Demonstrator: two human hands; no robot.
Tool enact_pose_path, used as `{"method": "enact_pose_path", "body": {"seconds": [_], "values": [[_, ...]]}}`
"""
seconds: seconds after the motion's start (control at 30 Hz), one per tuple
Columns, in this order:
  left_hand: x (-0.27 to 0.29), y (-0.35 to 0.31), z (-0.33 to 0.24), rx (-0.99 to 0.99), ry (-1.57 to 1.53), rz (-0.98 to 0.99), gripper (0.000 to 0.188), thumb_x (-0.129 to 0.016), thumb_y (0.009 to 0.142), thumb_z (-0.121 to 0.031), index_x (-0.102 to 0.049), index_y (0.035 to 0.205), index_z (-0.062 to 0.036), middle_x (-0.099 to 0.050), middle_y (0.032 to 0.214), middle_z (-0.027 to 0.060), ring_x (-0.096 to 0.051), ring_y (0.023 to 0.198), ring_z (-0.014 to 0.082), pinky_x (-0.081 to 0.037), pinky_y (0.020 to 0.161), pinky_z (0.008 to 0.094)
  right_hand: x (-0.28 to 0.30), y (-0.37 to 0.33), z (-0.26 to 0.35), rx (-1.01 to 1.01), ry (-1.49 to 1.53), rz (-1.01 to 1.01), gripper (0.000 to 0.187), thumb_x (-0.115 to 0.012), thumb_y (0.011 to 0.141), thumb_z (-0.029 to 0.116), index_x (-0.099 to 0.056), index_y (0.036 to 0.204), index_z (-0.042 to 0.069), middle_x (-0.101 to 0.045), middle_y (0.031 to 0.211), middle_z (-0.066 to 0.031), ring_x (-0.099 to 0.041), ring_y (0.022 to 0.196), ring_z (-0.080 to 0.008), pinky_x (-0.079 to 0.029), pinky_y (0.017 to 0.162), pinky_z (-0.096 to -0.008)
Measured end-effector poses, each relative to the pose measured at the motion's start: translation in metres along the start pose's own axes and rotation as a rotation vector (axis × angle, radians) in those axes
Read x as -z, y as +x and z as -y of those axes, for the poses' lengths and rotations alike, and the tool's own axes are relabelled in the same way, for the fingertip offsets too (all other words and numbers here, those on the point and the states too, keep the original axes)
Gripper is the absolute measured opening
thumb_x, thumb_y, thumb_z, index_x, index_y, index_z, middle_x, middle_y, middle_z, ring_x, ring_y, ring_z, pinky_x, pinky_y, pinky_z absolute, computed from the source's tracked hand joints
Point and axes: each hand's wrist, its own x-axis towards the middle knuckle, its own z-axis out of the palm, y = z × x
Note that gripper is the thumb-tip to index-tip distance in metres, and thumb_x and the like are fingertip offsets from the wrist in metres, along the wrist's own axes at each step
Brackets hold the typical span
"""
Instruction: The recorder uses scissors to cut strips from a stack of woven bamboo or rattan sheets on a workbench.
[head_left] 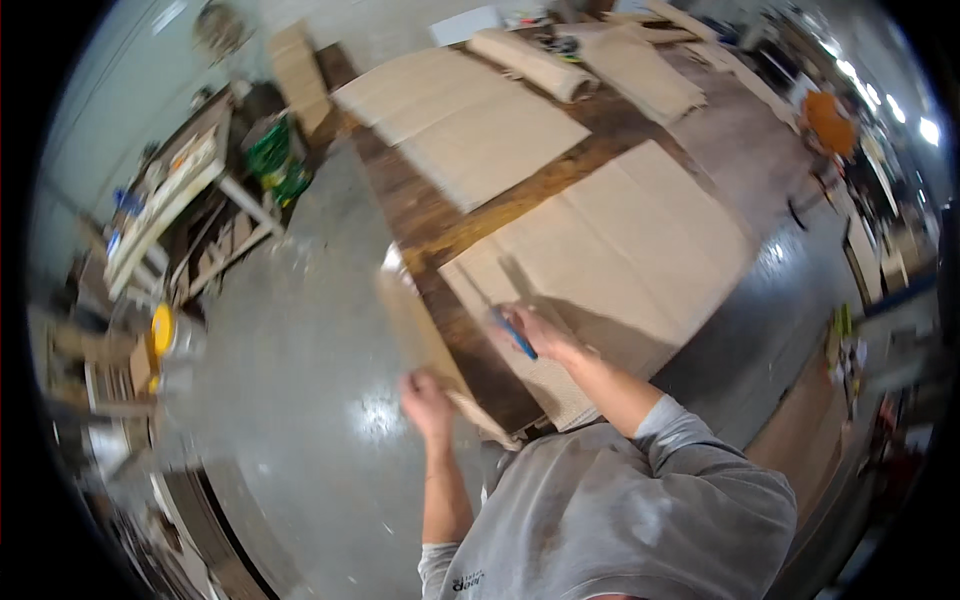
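Over the near left corner of a dark wooden desk (440, 236), in the head view, both of the person's hands are at work. The right hand (545, 333) has its grip clamped around a blue-handled tool (517, 336), whose thin far end points up and to the left over a large tan sheet (640, 235). That sheet lies flat on the desk, with straight creases across it and the shadow of the arm on its near part. The left hand (427, 402) has its grip closed on the edge of a tan strip (428, 335), which runs along the left side of the desk, above the grey floor (320, 330); motion blurs the strip, so its exact outline is hard to tell.

Farther up the desk lie a second tan sheet (465, 120), a tan roll (530, 65) and another tan piece (640, 75). Off to the left stand a green bag (277, 160), a cluttered white side table (165, 215) and a tub with a yellow lid (162, 330).
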Motion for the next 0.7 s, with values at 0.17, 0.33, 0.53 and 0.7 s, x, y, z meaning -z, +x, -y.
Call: {"method": "enact_pose_path", "body": {"seconds": [0.17,0.33,0.53,0.7], "values": [[0.057,0.122,-0.004,-0.085,-0.081,-0.357,0.035,-0.046,0.099,-0.027,-0.057,0.102,0.0069,-0.06,0.093,0.0191,-0.052,0.084,0.0272,-0.044,0.079,0.0425,0.05,-0.098,0.042,-0.106,0.197,-0.184,0.035,-0.069,0.093,0.029,-0.06,0.12,0.009,-0.054,0.072,0.0023,-0.05,0.066,-0.0067,-0.042,0.059,-0.0247],[0.068,0.285,-0.134,-0.58,0.341,-0.387,0.05,-0.05,0.103,-0.032,-0.048,0.137,0.005,-0.056,0.136,0.0211,-0.059,0.118,0.0312,-0.047,0.099,0.0376,0.103,-0.172,0.018,-0.175,0.101,-0.413,0.059,-0.064,0.092,0.047,-0.051,0.134,0.006,-0.062,0.122,-0.0164,-0.061,0.11,-0.0265,-0.046,0.095,-0.0403],[-0.08,0.403,-0.295,-0.971,0.066,-0.234,0.042,-0.052,0.103,-0.03,-0.053,0.131,0.0019,-0.065,0.122,0.015,-0.065,0.105,0.0198,-0.054,0.089,0.0288,0.171,-0.231,0.018,-0.164,0.453,-0.639,0.057,-0.075,0.087,0.025,-0.051,0.134,0.005,-0.061,0.114,-0.0125,-0.061,0.098,-0.0206,-0.049,0.087,-0.0317],[-0.287,0.322,-0.348,-1.044,-0.161,0.14,0.026,-0.051,0.103,-0.024,-0.062,0.11,-0.0011,-0.065,0.093,0.0046,-0.057,0.084,0.0139,-0.046,0.074,0.0279,0.245,-0.236,-0.05,-0.322,0.139,-0.768,0.06,-0.08,0.082,0.027,-0.053,0.13,0.003,-0.061,0.098,-0.0068,-0.058,0.088,-0.0165,-0.048,0.083,-0.031]]}}
